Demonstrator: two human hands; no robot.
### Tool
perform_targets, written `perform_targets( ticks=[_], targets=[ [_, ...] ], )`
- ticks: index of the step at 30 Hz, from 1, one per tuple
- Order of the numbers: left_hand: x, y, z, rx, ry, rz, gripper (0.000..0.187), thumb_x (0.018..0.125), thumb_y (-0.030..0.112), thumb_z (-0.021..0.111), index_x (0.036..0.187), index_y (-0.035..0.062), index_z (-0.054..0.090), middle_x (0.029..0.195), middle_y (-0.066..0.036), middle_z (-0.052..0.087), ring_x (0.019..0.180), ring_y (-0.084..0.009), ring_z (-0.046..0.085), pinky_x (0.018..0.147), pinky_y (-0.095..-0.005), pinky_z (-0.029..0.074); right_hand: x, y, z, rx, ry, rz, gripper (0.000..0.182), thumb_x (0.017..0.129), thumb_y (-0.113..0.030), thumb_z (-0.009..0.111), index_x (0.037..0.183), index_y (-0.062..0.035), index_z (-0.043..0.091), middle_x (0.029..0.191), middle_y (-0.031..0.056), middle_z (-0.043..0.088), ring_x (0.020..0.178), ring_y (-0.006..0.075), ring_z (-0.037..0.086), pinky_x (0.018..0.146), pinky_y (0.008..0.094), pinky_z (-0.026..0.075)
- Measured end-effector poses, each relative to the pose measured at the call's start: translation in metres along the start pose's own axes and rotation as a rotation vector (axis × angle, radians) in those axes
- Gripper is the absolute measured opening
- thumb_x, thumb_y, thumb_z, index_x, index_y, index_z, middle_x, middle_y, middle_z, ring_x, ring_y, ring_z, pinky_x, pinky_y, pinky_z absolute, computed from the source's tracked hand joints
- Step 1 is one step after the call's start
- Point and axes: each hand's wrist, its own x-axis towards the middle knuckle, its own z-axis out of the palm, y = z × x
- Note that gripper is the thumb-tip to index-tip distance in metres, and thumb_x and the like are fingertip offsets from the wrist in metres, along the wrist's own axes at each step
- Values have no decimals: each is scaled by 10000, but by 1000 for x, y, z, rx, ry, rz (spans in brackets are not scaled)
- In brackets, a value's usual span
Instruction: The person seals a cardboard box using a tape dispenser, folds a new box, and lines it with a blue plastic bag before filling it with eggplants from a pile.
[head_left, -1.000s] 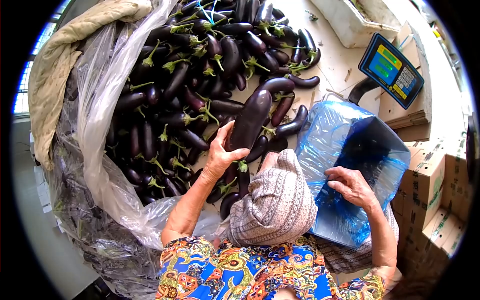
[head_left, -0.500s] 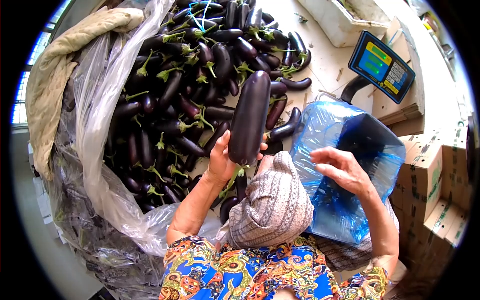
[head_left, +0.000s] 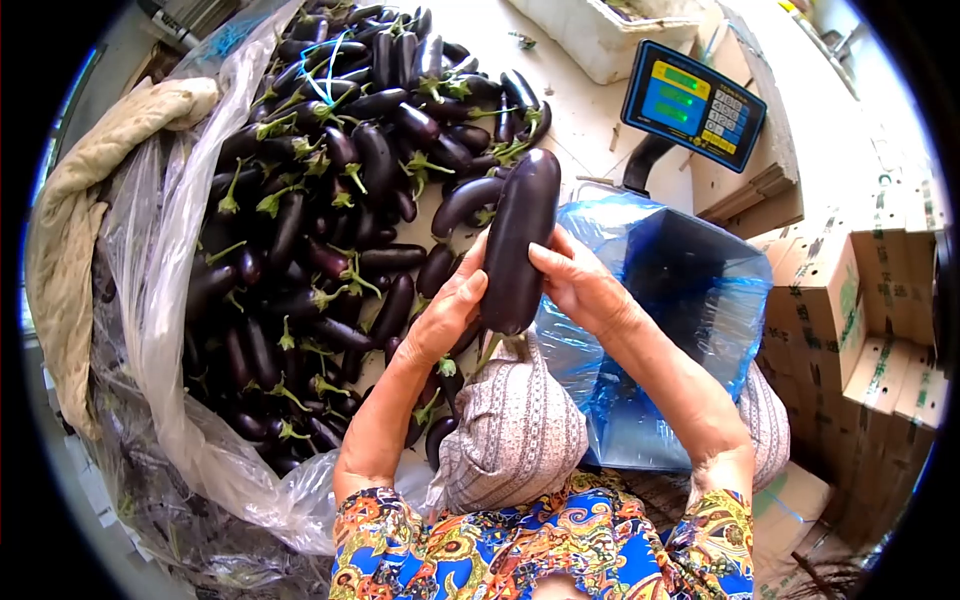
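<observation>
A large dark purple eggplant [head_left: 522,235] is held upright between both hands in front of my knees, its green stem pointing down toward me. My left hand [head_left: 452,310] grips its left side, the thumb against the skin. On the other side my right hand [head_left: 580,285] presses its thumb to the eggplant, fingers partly hidden behind it. Beyond and to the left spreads a big pile of eggplants [head_left: 330,230] with green caps. Just right of my right forearm, a crate lined with a blue plastic bag [head_left: 690,270] stands by my leg.
A digital scale display [head_left: 695,105] rises behind the blue-lined crate. Cardboard boxes [head_left: 815,290] are stacked at the right. Clear plastic sheeting [head_left: 185,330] and a beige cloth [head_left: 75,230] border the pile. A white foam box [head_left: 610,35] sits at the back.
My right hand has moved left from over the blue-lined crate onto the eggplant. My left hand still holds it. The view has shifted a little to the right.
</observation>
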Motion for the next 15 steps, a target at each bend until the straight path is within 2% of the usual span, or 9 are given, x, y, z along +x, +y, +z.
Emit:
perform_targets(
  ticks=[4,6,8,9,10,11,12,14,15],
  targets=[
    [14,-1,7,375,87,142,829,990,464,568,1589,81,141,1483,-120,436,1308,-177,464,1088,-324,372,1,-3,2,87,51,-114,685,892,-293,745,1431,-50,400,1265,89,560,1200,178,525,1056,356,417],
    [19,-2,18,427,82,120,888,950,371,673,1594,102,122,1249,-161,627,1120,-208,608,990,-330,459,3,-14,1,10,77,-140,650,894,-336,735,1387,-42,430,1200,91,607,1075,180,616,954,338,504],
    [26,12,34,320,-39,151,866,965,339,656,1594,104,109,1221,-176,641,1088,-195,626,970,-333,478,-9,-43,4,-68,96,-166,618,902,-365,719,1350,-28,459,1117,96,644,926,177,671,839,311,558],
    [25,32,34,272,-111,14,950,911,486,670,1584,73,143,1283,-143,605,1098,-213,627,952,-348,493,-20,-58,3,-60,114,-132,598,924,-431,672,1309,-12,492,1063,131,666,849,193,692,768,309,582],
    [23,44,29,403,-95,76,801,963,446,616,1550,40,254,1158,-156,673,967,-221,688,888,-330,526,-37,-74,-1,-64,195,3,617,947,-490,610,1285,15,505,1063,176,672,888,239,705,772,329,591],
    [20,47,20,418,-9,115,719,983,413,591,1519,21,313,1132,-160,683,943,-218,696,871,-318,531,-57,-89,3,-73,233,-21,708,969,-540,519,1332,65,460,1113,247,666,972,293,712,804,354,612],
    [15,50,9,435,82,154,643,1003,380,566,1487,3,372,1105,-164,692,919,-216,704,854,-306,537,-77,-99,-5,-66,242,21,705,982,-519,495,1353,77,432,1145,260,651,996,312,702,845,361,605],
    [3,40,-34,311,288,98,502,1015,295,558,1415,6,466,1057,-128,701,883,-152,692,795,-257,531,-106,-101,-14,-220,332,-52,686,955,-480,556,1360,59,427,1158,257,638,988,309,700,877,371,592],
    [-6,23,-61,284,449,57,446,1017,270,557,1382,20,498,1036,-109,702,871,-138,684,784,-252,528,-122,-104,-23,-307,263,-21,671,923,-435,618,1358,42,435,1107,222,652,940,271,706,843,354,595]
  ],
)
